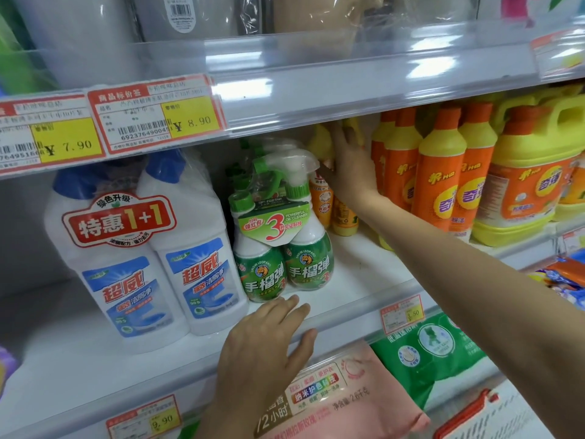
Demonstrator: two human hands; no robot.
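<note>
Yellow bottle [317,141]: back of shelf [364,270], behind small orange bottles [321,201]. Right grip [349,166] lies against it; closure cannot be determined. Left grip [269,337] rests flat on the shelf edge, fingers straight. Expect rigid, smooth plastic, weighty if full; grasp at the neck

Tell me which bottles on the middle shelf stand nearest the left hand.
The green spray twin-pack, just beyond the fingertips of the left hand. The white blue-capped pair stands further along to the left, and the orange bottles stand far off to the right.
</note>
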